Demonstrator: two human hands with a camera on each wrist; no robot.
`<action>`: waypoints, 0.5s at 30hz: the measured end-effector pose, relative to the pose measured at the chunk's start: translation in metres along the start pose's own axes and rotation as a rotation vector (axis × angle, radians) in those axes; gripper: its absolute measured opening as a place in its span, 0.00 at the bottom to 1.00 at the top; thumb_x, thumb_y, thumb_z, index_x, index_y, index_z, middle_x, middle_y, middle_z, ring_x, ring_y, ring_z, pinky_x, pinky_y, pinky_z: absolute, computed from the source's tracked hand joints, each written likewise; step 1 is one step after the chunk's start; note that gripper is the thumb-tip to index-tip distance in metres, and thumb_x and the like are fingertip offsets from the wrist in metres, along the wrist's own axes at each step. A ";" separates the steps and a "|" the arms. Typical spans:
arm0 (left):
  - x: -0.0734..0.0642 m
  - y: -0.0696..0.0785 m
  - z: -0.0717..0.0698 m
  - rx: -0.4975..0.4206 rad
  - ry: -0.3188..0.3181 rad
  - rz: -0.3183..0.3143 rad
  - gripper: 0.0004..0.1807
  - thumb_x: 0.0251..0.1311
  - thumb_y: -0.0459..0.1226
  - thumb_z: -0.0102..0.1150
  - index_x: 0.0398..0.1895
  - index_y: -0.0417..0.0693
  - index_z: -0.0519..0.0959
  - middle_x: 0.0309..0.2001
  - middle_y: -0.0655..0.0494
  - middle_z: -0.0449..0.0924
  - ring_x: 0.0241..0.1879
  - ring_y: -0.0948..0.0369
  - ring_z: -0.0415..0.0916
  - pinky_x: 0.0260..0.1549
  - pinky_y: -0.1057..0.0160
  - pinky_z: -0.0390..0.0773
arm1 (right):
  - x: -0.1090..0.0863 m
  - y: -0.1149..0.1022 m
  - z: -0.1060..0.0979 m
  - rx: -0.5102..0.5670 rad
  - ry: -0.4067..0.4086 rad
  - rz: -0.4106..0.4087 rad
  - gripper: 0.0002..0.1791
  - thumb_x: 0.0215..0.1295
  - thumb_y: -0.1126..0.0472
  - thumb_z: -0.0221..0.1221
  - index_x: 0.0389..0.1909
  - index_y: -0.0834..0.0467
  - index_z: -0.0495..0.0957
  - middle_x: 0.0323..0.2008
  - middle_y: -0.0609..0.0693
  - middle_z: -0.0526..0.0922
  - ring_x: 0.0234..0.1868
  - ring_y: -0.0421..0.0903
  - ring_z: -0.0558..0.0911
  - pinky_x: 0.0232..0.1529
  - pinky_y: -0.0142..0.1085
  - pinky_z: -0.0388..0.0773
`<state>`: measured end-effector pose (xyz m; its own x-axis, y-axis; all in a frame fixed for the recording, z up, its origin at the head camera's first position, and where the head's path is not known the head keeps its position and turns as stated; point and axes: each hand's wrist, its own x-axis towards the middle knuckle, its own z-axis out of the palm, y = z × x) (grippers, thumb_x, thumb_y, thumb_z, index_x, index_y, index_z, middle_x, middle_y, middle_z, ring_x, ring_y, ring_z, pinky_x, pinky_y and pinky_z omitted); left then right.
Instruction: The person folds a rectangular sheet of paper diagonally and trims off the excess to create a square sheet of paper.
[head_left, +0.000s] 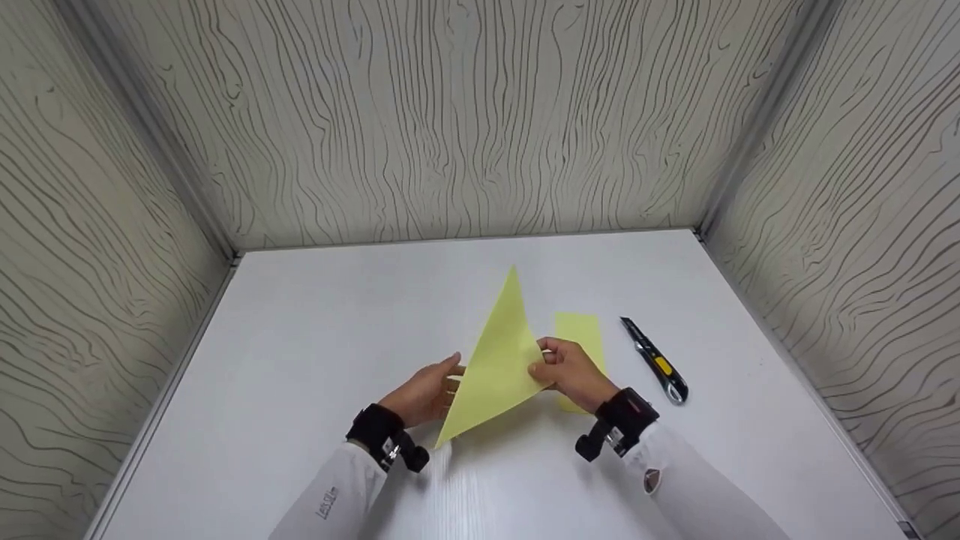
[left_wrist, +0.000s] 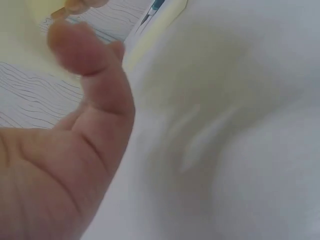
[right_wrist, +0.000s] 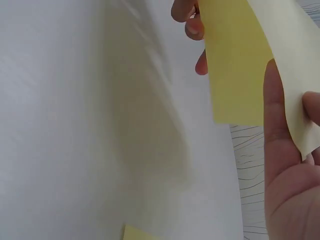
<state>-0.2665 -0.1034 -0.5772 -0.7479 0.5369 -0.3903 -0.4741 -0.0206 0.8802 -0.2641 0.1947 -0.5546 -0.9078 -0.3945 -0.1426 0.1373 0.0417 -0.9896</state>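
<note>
A yellow sheet of paper (head_left: 495,360) is held above the table, bent so that two faces show in the right wrist view. My right hand (head_left: 574,373) pinches its right edge, thumb (right_wrist: 312,106) on one face and fingers on the other. At the sheet's left edge is my left hand (head_left: 425,394), its thumb pointing up, apart from the paper. That hand's other fingers reach behind the sheet, where their tips are partly hidden; whether they touch it I cannot tell. In the left wrist view, one bent finger (left_wrist: 102,75) shows before the paper.
A yellow paper strip (head_left: 579,328) lies on the white table (head_left: 315,322), partly under my right hand. To its right rests a black and yellow utility knife (head_left: 654,361). Wood-patterned walls (head_left: 465,127) enclose the back and both sides.
</note>
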 end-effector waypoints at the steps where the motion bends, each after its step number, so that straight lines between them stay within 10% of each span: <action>1: 0.000 0.000 -0.001 0.026 0.044 0.017 0.33 0.87 0.53 0.42 0.73 0.33 0.69 0.47 0.53 0.86 0.43 0.62 0.86 0.43 0.63 0.86 | 0.000 0.001 -0.001 0.000 0.011 0.004 0.15 0.75 0.72 0.60 0.59 0.70 0.75 0.44 0.51 0.92 0.43 0.41 0.91 0.43 0.33 0.89; 9: 0.000 0.001 -0.017 0.084 0.376 0.209 0.27 0.69 0.28 0.65 0.69 0.25 0.73 0.45 0.47 0.88 0.40 0.60 0.87 0.42 0.63 0.88 | -0.001 0.012 -0.007 -0.039 0.146 0.062 0.07 0.78 0.66 0.61 0.36 0.62 0.78 0.29 0.43 0.85 0.27 0.35 0.80 0.36 0.36 0.90; 15: 0.000 0.001 -0.022 0.363 0.552 0.236 0.16 0.61 0.24 0.69 0.52 0.28 0.82 0.34 0.49 0.86 0.33 0.60 0.83 0.34 0.63 0.87 | -0.004 0.021 -0.002 -0.240 0.284 0.126 0.13 0.73 0.64 0.67 0.28 0.64 0.81 0.26 0.47 0.80 0.23 0.37 0.81 0.25 0.35 0.88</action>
<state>-0.2767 -0.1222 -0.5825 -0.9839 0.0444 -0.1729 -0.1566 0.2501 0.9555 -0.2583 0.1990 -0.5750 -0.9678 -0.1043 -0.2291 0.1890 0.3000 -0.9350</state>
